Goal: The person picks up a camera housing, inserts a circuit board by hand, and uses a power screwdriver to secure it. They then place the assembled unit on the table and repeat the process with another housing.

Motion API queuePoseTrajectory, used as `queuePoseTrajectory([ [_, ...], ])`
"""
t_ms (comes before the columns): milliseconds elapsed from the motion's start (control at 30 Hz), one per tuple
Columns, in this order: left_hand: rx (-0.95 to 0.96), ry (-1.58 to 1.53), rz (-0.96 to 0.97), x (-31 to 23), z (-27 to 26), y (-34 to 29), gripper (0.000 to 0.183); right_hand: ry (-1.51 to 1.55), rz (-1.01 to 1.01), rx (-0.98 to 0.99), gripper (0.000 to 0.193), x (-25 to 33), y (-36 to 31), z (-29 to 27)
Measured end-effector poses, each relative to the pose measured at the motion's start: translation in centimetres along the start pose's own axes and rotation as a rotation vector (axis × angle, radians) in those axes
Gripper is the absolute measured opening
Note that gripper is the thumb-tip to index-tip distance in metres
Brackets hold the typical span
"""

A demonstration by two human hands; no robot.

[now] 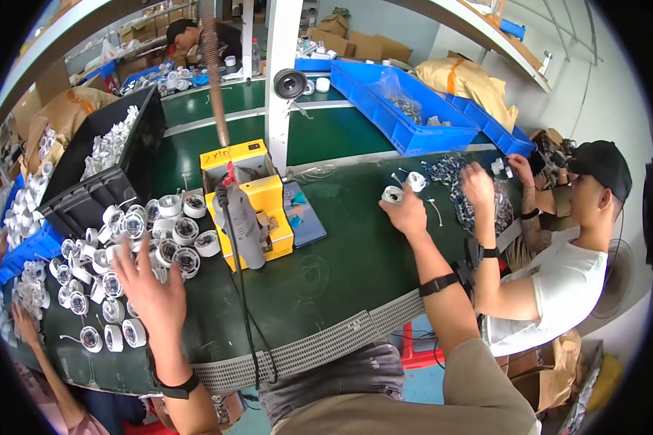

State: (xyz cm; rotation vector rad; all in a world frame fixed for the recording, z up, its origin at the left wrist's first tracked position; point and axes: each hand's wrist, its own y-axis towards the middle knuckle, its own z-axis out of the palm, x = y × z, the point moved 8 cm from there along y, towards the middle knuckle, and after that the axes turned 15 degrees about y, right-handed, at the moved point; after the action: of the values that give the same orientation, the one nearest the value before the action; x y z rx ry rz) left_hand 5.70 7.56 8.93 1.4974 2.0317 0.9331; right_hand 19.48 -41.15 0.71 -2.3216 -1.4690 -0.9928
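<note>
My right hand reaches out over the green table and pinches a white round housing between thumb and fingers. Just beyond its fingertips is another white housing with a short wire. A loose thin wire piece lies to the right. My left hand has its fingers spread and holds nothing. It hovers at the right edge of a large group of white round housings, several showing dark circuit parts inside. Whether it touches any of them I cannot tell.
Between my hands stands a yellow box with a grey corded tool. A blue booklet lies beside it. Black crate back left, blue bin back right. A co-worker handles a small-parts pile; another's hand is far left.
</note>
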Motion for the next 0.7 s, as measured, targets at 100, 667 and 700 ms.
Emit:
queuePoseTrajectory([
  [100,0.587,-0.581,0.035,-0.9,3.1,-1.0,0.026,0.299,-0.209,0.074,0.066,3.0,-3.3,0.1],
  [667,0.997,-1.700,-0.046,-10.5,3.6,-6.7,0.048,1.276,-0.272,1.219,0.023,15.4,-19.4,8.2],
  [700,0.975,-1.647,-0.003,-10.5,3.5,-6.6,0.050,1.308,-0.156,1.244,0.015,15.0,-19.3,8.6],
])
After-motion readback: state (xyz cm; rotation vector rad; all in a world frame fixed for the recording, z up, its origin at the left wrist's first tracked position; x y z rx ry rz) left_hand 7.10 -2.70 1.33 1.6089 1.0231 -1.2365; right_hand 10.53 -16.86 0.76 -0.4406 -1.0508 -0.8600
